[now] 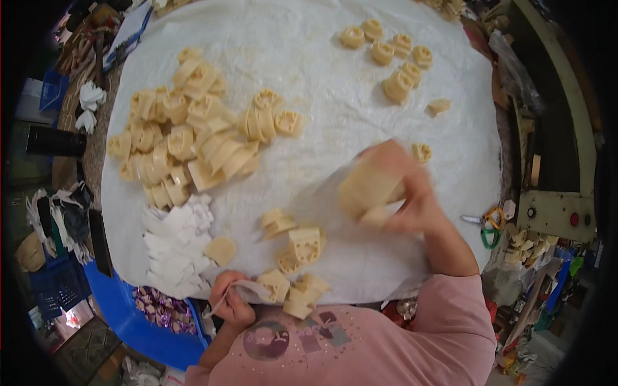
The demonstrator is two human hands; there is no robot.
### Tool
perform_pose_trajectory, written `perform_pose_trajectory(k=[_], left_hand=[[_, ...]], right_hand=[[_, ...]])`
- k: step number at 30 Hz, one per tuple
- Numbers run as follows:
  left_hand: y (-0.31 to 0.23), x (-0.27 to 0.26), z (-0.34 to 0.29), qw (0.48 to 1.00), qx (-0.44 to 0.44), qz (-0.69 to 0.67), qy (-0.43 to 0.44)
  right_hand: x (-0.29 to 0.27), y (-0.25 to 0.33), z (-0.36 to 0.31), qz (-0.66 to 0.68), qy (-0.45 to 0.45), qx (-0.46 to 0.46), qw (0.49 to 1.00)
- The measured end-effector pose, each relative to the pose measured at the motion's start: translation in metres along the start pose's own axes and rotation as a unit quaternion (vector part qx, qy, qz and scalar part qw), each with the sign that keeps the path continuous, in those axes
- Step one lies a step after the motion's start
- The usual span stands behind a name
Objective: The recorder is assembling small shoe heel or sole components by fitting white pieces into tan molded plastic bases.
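Observation:
My right hand (415,193), blurred by motion, is closed round a cream-coloured moulded piece (367,190) above the middle right of the white sheet (309,90). Low down at the near edge, my left hand (232,301) pinches a thin whitish strip (248,286). Just right of that hand lie several cream moulded pieces with holes (306,243), one of them close to the strip. A rounded cream piece (221,250) rests above my left hand, beside a heap of folded white pieces (174,241).
A large pile of cream moulded pieces (206,148) covers the left of the sheet. Several more stand at the far right (399,83). Scissors (492,228) lie past the right edge. A blue tub (145,334) with shiny purple bits stands at the near left.

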State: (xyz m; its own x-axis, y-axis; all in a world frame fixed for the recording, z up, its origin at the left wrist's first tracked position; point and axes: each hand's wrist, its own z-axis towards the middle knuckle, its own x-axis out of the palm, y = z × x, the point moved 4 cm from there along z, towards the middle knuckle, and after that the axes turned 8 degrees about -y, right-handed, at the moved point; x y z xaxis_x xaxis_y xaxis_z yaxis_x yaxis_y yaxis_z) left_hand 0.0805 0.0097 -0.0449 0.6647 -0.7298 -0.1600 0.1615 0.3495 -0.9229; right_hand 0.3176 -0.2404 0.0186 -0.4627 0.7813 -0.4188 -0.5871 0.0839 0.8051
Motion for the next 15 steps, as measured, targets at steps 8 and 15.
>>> perform_pose_trajectory(k=[8,15], left_hand=[[-0.006,0.004,0.002,0.999,-0.011,-0.001,0.033],[-0.004,0.001,-0.001,0.996,-0.080,-0.042,0.000]], right_hand=[[0.099,0.049,-0.055,0.009,0.087,-0.057,0.995],[0.072,0.071,-0.044,-0.096,0.050,-0.094,0.990]])
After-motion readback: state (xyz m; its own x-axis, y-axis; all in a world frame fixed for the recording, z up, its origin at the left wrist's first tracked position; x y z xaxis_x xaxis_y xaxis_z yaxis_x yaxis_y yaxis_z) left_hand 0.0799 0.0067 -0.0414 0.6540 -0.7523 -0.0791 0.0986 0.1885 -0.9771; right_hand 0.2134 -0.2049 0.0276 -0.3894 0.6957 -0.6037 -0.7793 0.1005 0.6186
